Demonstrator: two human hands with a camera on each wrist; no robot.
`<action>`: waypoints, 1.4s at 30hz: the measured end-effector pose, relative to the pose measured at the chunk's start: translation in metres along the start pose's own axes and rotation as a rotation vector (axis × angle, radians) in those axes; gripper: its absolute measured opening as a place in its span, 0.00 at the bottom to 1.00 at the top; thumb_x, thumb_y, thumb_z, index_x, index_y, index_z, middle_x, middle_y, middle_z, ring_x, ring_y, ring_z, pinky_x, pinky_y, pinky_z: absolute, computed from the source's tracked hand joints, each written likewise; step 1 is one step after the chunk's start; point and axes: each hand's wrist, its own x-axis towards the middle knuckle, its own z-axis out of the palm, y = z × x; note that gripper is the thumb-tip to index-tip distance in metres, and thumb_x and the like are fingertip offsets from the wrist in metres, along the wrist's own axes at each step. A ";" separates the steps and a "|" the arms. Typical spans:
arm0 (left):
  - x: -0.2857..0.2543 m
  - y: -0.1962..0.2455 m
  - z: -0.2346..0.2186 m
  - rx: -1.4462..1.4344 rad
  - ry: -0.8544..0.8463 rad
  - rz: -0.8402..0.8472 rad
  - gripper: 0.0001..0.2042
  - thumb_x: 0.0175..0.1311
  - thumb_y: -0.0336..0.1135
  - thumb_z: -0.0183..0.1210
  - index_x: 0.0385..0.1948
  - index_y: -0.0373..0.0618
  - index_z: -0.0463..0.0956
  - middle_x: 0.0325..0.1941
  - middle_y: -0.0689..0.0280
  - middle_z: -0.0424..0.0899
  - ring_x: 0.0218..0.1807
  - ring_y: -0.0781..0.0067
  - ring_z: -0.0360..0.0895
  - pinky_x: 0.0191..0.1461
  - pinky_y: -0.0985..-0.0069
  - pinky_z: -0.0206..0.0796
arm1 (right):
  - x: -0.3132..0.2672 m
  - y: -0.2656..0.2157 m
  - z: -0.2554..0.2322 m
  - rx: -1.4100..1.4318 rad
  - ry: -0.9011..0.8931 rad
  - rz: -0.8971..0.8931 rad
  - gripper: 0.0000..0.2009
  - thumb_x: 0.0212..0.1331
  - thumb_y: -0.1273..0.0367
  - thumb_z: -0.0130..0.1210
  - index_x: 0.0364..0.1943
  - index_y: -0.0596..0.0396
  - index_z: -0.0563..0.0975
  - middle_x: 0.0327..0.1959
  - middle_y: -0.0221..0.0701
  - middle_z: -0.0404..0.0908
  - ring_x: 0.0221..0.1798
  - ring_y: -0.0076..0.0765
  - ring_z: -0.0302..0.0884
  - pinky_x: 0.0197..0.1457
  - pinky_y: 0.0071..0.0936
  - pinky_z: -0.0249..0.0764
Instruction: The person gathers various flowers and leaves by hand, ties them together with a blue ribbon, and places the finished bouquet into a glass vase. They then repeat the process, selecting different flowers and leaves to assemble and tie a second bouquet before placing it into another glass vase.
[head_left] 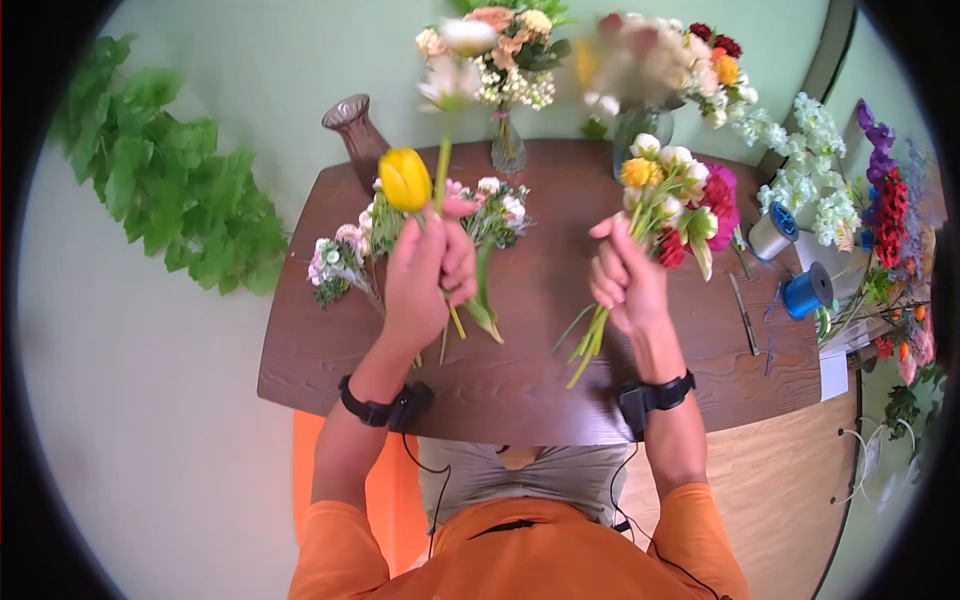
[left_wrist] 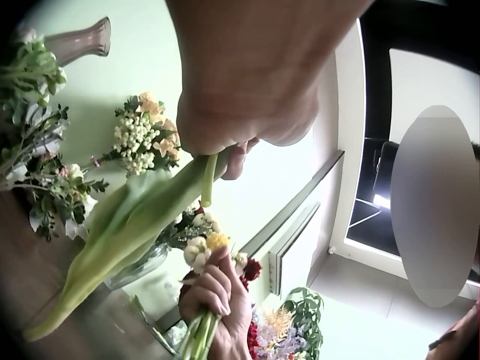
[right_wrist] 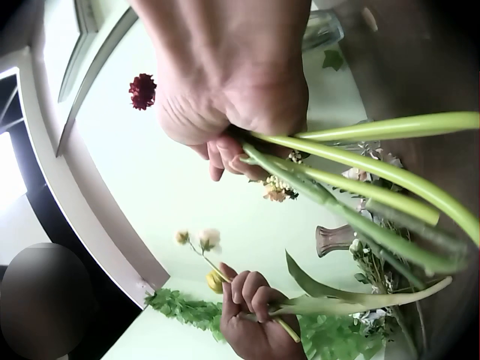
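Note:
My left hand (head_left: 425,265) grips the stems of a yellow tulip (head_left: 405,180) and a taller white flower (head_left: 450,84), which is blurred. A broad green leaf (left_wrist: 127,225) trails below that fist in the left wrist view. Opposite it, my right hand (head_left: 632,280) grips a mixed bunch, with a yellow bloom (head_left: 641,172), white buds, a red flower and a magenta flower (head_left: 720,200) above the fingers. Its green stems (right_wrist: 405,176) stick out below the palm in the right wrist view. Both hands are raised over the brown table (head_left: 540,350), apart from each other.
Pink and white sprigs (head_left: 335,262) lie at the table's left. A tilted purplish vase (head_left: 355,135) stands behind them. Vased bouquets (head_left: 510,50) line the back. Blue spools (head_left: 806,292) and a thin dark tool (head_left: 745,315) are at the right, beside more flowers.

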 end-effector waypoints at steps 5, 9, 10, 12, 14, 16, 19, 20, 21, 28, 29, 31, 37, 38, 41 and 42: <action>0.001 0.002 0.020 0.011 -0.111 -0.174 0.19 0.84 0.48 0.39 0.55 0.39 0.68 0.26 0.74 0.60 0.24 0.84 0.56 0.21 0.84 0.52 | 0.016 -0.003 0.061 -0.305 0.077 -0.176 0.14 0.69 0.61 0.63 0.47 0.58 0.81 0.19 0.14 0.69 0.15 0.10 0.52 0.18 0.17 0.47; 0.001 0.003 0.024 0.042 -0.170 -0.192 0.19 0.85 0.47 0.37 0.54 0.38 0.68 0.28 0.74 0.62 0.24 0.86 0.56 0.25 0.84 0.56 | 0.027 -0.008 0.093 -0.459 0.040 -0.209 0.12 0.68 0.68 0.64 0.48 0.64 0.80 0.34 0.28 0.83 0.43 0.25 0.85 0.42 0.20 0.81; 0.002 0.000 0.021 0.053 -0.197 -0.170 0.19 0.85 0.46 0.37 0.52 0.39 0.68 0.28 0.73 0.63 0.24 0.86 0.56 0.25 0.84 0.56 | 0.028 -0.007 0.096 -0.458 0.029 -0.211 0.12 0.68 0.68 0.64 0.48 0.64 0.80 0.34 0.28 0.83 0.43 0.25 0.85 0.42 0.20 0.81; 0.001 0.000 0.018 0.106 -0.220 -0.167 0.19 0.85 0.46 0.36 0.55 0.39 0.68 0.29 0.72 0.67 0.25 0.86 0.60 0.26 0.84 0.59 | 0.030 -0.003 0.102 -0.412 0.085 -0.203 0.13 0.68 0.67 0.64 0.49 0.63 0.80 0.34 0.30 0.84 0.42 0.24 0.84 0.42 0.22 0.82; 0.001 0.005 0.018 0.115 -0.231 -0.155 0.20 0.85 0.46 0.37 0.57 0.38 0.69 0.33 0.69 0.72 0.28 0.83 0.66 0.31 0.83 0.64 | 0.030 -0.009 0.108 -0.451 0.089 -0.179 0.12 0.68 0.67 0.64 0.46 0.62 0.80 0.33 0.29 0.82 0.41 0.24 0.84 0.40 0.23 0.82; 0.005 0.003 0.019 0.121 -0.252 -0.149 0.21 0.85 0.46 0.37 0.58 0.37 0.70 0.36 0.67 0.76 0.31 0.81 0.71 0.36 0.82 0.68 | 0.029 -0.011 0.110 -0.448 0.178 -0.321 0.10 0.68 0.67 0.64 0.44 0.60 0.79 0.30 0.25 0.80 0.34 0.19 0.80 0.33 0.19 0.77; 0.014 -0.002 0.012 0.288 -0.132 0.050 0.24 0.84 0.46 0.37 0.59 0.31 0.71 0.48 0.56 0.82 0.47 0.67 0.80 0.57 0.69 0.72 | 0.024 -0.030 0.103 -0.506 0.265 -0.449 0.07 0.70 0.66 0.62 0.41 0.54 0.78 0.26 0.18 0.74 0.23 0.11 0.65 0.26 0.16 0.61; 0.019 -0.001 0.005 0.286 -0.126 0.049 0.24 0.84 0.46 0.37 0.59 0.31 0.71 0.48 0.56 0.82 0.47 0.67 0.80 0.57 0.69 0.72 | 0.021 -0.037 0.099 -0.507 0.274 -0.458 0.07 0.70 0.66 0.62 0.41 0.54 0.78 0.25 0.18 0.74 0.24 0.10 0.65 0.26 0.16 0.61; 0.025 0.000 -0.004 0.209 -0.092 0.010 0.23 0.84 0.45 0.38 0.59 0.31 0.71 0.48 0.56 0.82 0.47 0.66 0.81 0.57 0.68 0.73 | 0.021 -0.042 0.092 -0.510 0.269 -0.452 0.07 0.70 0.66 0.62 0.41 0.54 0.78 0.25 0.18 0.74 0.24 0.10 0.65 0.26 0.16 0.61; 0.049 0.005 -0.044 -0.018 -0.069 -0.168 0.22 0.84 0.45 0.36 0.59 0.34 0.71 0.43 0.57 0.85 0.47 0.61 0.86 0.51 0.67 0.80 | 0.038 -0.034 0.062 -1.155 0.068 -0.491 0.08 0.66 0.68 0.65 0.44 0.56 0.82 0.31 0.25 0.84 0.35 0.22 0.80 0.40 0.25 0.75; 0.050 0.003 -0.040 -0.028 -0.019 -0.171 0.22 0.84 0.45 0.37 0.59 0.34 0.71 0.44 0.57 0.85 0.47 0.62 0.86 0.52 0.67 0.80 | 0.043 -0.018 0.056 -1.078 0.007 -0.496 0.07 0.67 0.68 0.64 0.41 0.56 0.81 0.31 0.23 0.82 0.34 0.20 0.78 0.39 0.24 0.74; 0.051 -0.002 -0.038 -0.036 0.030 -0.170 0.22 0.84 0.45 0.37 0.59 0.35 0.71 0.45 0.57 0.86 0.48 0.63 0.86 0.53 0.67 0.79 | 0.054 0.013 0.055 -0.998 -0.110 -0.449 0.07 0.67 0.68 0.63 0.39 0.57 0.81 0.32 0.24 0.82 0.36 0.20 0.77 0.40 0.26 0.74; 0.043 -0.013 -0.035 -0.166 0.125 -0.175 0.17 0.82 0.43 0.48 0.58 0.39 0.72 0.50 0.60 0.84 0.50 0.68 0.84 0.58 0.69 0.75 | 0.067 0.061 0.040 -1.098 -0.280 -0.306 0.17 0.64 0.64 0.64 0.56 0.53 0.80 0.52 0.37 0.86 0.55 0.38 0.84 0.60 0.36 0.76; 0.042 -0.013 -0.031 -0.166 0.131 -0.177 0.17 0.82 0.43 0.48 0.58 0.39 0.72 0.50 0.60 0.84 0.50 0.68 0.84 0.58 0.69 0.75 | 0.066 0.061 0.042 -1.096 -0.282 -0.301 0.17 0.64 0.64 0.64 0.56 0.53 0.80 0.52 0.37 0.86 0.55 0.38 0.84 0.60 0.36 0.76; 0.041 -0.019 -0.035 -0.202 0.123 -0.194 0.13 0.82 0.41 0.47 0.55 0.43 0.73 0.47 0.64 0.83 0.49 0.71 0.81 0.55 0.70 0.74 | 0.067 0.065 0.042 -1.057 -0.170 -0.322 0.18 0.61 0.66 0.67 0.53 0.58 0.79 0.46 0.36 0.86 0.50 0.36 0.84 0.56 0.34 0.78; 0.042 -0.024 -0.040 -0.201 0.129 -0.195 0.13 0.82 0.41 0.47 0.55 0.43 0.73 0.47 0.64 0.83 0.49 0.71 0.81 0.55 0.70 0.74 | 0.067 0.064 0.041 -1.054 -0.173 -0.317 0.18 0.61 0.66 0.67 0.53 0.58 0.79 0.46 0.36 0.86 0.50 0.36 0.84 0.56 0.34 0.78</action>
